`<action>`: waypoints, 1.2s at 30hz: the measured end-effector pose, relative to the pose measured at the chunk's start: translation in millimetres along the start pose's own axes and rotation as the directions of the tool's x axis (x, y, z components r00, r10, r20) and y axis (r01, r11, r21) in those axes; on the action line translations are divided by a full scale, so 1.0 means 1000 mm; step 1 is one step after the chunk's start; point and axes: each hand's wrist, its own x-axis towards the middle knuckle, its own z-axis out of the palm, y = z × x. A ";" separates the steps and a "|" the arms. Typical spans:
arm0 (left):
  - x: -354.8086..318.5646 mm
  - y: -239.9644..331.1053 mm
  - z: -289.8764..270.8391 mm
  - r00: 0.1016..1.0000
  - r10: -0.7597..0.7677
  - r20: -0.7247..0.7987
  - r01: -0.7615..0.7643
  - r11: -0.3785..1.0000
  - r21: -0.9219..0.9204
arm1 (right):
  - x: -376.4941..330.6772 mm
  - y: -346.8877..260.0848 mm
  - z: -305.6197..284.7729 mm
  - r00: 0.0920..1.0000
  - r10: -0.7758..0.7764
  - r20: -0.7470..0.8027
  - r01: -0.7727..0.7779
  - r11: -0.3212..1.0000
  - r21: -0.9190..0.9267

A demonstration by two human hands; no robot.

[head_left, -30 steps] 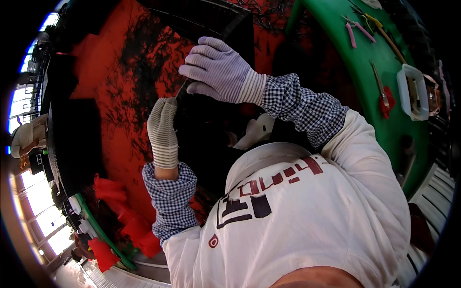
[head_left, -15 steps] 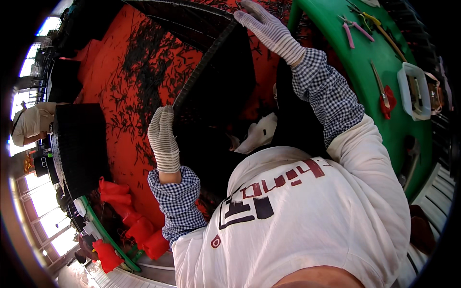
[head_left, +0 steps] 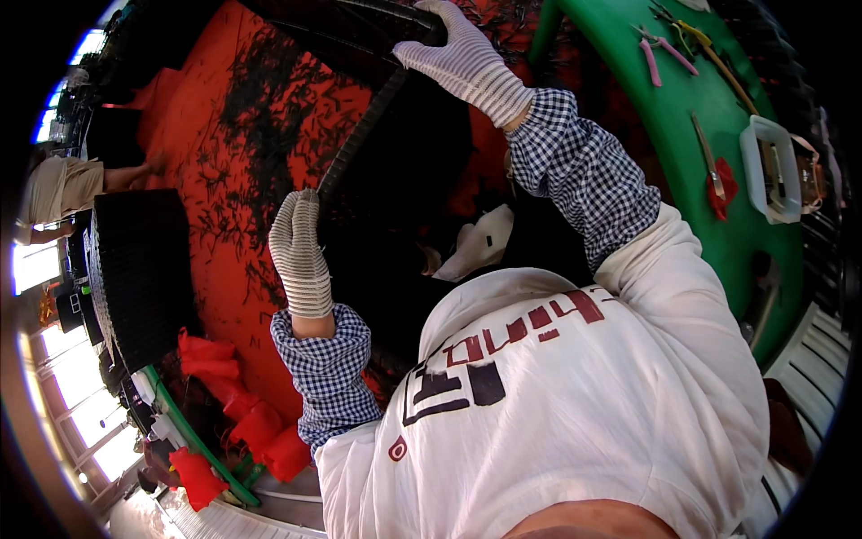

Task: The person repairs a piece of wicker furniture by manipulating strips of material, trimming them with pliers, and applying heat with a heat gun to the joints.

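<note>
A large black box-shaped piece (head_left: 409, 135) with a ribbed rim (head_left: 359, 135) stands in front of me, its dark inside showing little detail. My left hand (head_left: 301, 254), in a striped knit glove, has its fingers together on the near left corner of that rim. At the far right corner, my right hand (head_left: 462, 58), gloved alike, is wrapped over the rim with the thumb on the left side. Checked sleeve covers are on both forearms.
Red sheeting (head_left: 215, 242) strewn with black strips covers the floor. A green table (head_left: 620, 54) on the right holds pink-handled pliers (head_left: 653, 63), a knife (head_left: 709, 157) with red cloth and a clear tub (head_left: 750, 171). At left, another person (head_left: 63, 193) stands by a ribbed black box (head_left: 144, 278).
My right hand has shifted left and slightly down, turning over the rim corner. My left hand stays at its corner, a little further left. The person at left has reached an arm or leg outward.
</note>
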 end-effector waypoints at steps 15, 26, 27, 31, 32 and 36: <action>-0.003 0.017 0.018 0.998 0.062 0.019 -0.064 0.986 0.153 | 0.019 0.035 0.006 0.949 -0.287 -0.131 0.259 0.946 -0.194; -0.042 0.007 0.046 0.929 0.357 0.094 -0.353 0.786 0.507 | 0.087 0.001 -0.025 0.986 0.093 0.141 0.043 0.667 -0.744; -0.046 0.020 0.052 0.922 0.360 0.142 -0.377 0.752 0.541 | 0.089 -0.001 -0.021 0.988 0.079 0.133 0.063 0.576 -0.815; -0.060 0.042 0.074 0.933 0.314 0.174 -0.356 0.744 0.566 | 0.100 -0.003 -0.001 0.985 0.140 0.098 0.031 0.415 -0.909; -0.064 0.043 0.076 0.936 0.310 0.166 -0.348 0.748 0.565 | 0.100 -0.007 0.004 0.984 0.139 0.115 0.048 0.412 -0.910; -0.073 0.048 0.073 0.957 0.217 0.191 -0.284 0.836 0.470 | 0.096 -0.011 0.006 0.972 0.157 0.173 0.080 0.472 -0.878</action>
